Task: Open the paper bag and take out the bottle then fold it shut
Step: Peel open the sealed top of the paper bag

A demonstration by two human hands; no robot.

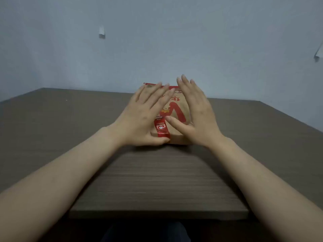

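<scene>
The paper bag (pixel 176 112) lies flat on the wooden table (pixel 157 180), its folded edge turned toward the person and a red sticker strip (pixel 161 128) running over that fold — which looks like the seal keeping it shut. Both hands are spread wide with fingers splayed, gripping nothing: the left hand (pixel 141 117) lies over the bag's left part with its thumb at the near edge beside the sticker, and the right hand (pixel 195 117) covers the right part, its thumb angled in toward the strip. Placed this way, the 2 palms seem meant to steady the bag and find the seal before peeling or lifting the fold; whether they press on the paper or hover just above it I cannot tell. The bag appears closed, so the task looks to be at its very start. No bottle is visible anywhere — it is presumably inside, though the bag sits fairly low and nothing of its contents shows through the paper. The rest of the table holds nothing else that can be seen.
</scene>
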